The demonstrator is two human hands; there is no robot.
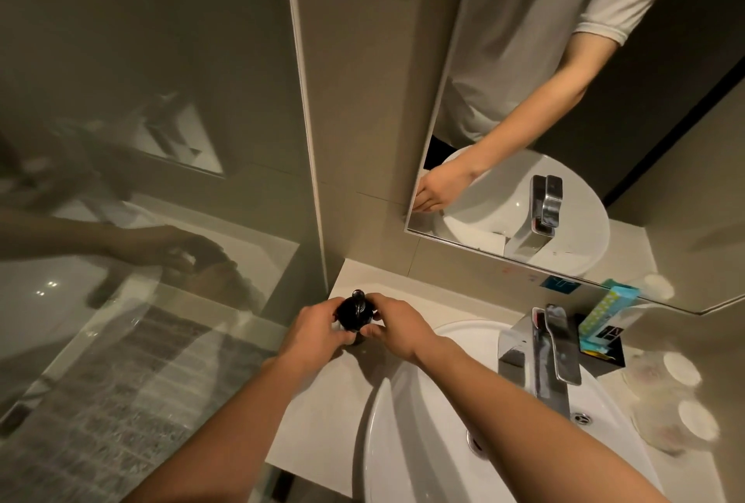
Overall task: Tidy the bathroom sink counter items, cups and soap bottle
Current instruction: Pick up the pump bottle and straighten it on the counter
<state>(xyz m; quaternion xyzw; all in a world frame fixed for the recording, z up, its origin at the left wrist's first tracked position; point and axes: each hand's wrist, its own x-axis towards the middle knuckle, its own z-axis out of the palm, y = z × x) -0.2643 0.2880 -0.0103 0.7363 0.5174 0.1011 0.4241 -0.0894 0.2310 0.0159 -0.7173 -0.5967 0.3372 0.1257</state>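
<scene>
A dark soap bottle (355,315) with a pump top stands on the left part of the white counter (322,393), near the back corner. My left hand (318,331) wraps its left side and my right hand (397,327) grips its right side. Both hands hold the bottle. Two clear cups (661,371) (677,426) stand upside down on the counter at the right of the sink (423,442).
A chrome faucet (540,349) rises behind the basin. A black tray (604,353) with a light-blue packet (604,311) sits at the back right. A mirror (524,99) covers the wall ahead and a glass partition (141,220) stands to the left.
</scene>
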